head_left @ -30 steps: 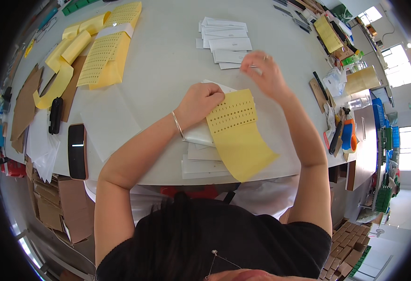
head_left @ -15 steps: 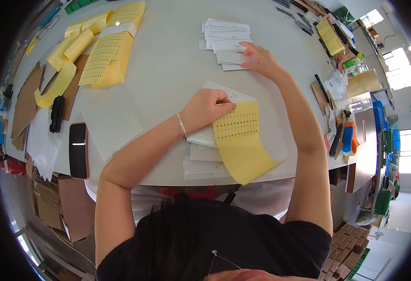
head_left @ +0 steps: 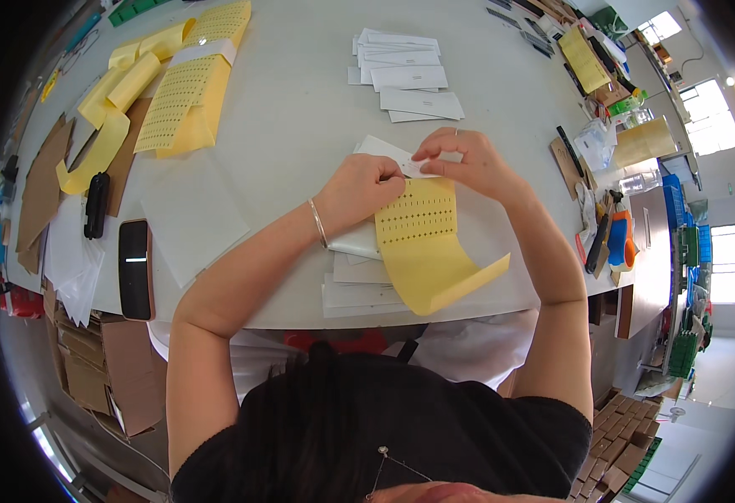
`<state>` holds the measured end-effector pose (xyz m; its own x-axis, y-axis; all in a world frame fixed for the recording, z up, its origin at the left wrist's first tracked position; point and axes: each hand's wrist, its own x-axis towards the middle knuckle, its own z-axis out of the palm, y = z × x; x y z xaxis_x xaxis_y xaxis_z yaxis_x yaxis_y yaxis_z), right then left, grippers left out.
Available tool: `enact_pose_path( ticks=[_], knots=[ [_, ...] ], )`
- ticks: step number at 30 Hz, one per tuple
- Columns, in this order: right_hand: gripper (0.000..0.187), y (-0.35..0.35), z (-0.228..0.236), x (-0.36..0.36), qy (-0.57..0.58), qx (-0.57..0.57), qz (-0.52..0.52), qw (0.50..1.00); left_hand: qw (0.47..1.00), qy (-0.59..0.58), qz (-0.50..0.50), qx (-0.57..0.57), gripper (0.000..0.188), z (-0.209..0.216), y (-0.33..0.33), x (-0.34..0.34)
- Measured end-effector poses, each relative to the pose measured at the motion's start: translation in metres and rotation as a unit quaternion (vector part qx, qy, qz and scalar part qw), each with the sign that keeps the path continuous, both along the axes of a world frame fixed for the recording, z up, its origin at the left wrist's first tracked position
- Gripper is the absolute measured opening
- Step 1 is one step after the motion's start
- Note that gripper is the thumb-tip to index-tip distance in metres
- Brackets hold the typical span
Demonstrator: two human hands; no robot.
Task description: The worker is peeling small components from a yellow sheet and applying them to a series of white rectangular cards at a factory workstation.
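Note:
My left hand (head_left: 361,191) is closed, its thumb and finger pinching the upper left of a yellow sheet of small dark stickers (head_left: 418,216). The sheet's lower end curls up near the table's front edge. Under both hands lies a white flat packet (head_left: 377,146), mostly hidden by them and the sheet. My right hand (head_left: 468,161) hovers over the packet at the sheet's top edge, thumb and forefinger curved and slightly apart, nothing visible between them. Beneath the sheet, more white flat pieces (head_left: 355,293) are stacked.
Beyond my hands lies an overlapping row of white flat pieces (head_left: 409,77). Yellow sticker sheets (head_left: 185,105), a black phone (head_left: 135,270) and a black tool (head_left: 97,205) are at left. Tools, including an orange-handled one (head_left: 621,239), line the right edge.
My right hand has come back from the far row of white pieces to the sheet's top edge. The sheet's lower end curls more. My left hand keeps its pinch.

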<state>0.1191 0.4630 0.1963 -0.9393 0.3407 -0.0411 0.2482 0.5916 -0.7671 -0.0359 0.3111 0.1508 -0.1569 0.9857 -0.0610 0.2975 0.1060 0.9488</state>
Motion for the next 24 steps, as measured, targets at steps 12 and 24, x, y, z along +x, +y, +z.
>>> enact_pose_path(
  ticks=[12,24],
  knots=[
    [0.005,0.006,-0.008,-0.008,0.191,0.271,0.002,0.943,0.98,-0.18,0.069,-0.05,0.025,-0.002,0.004,-0.003],
    [0.028,0.098,-0.052,-0.051,-0.033,0.194,-0.102,0.975,0.998,-0.048,-0.029,-0.025,0.026,0.004,0.001,-0.002]
  ],
)
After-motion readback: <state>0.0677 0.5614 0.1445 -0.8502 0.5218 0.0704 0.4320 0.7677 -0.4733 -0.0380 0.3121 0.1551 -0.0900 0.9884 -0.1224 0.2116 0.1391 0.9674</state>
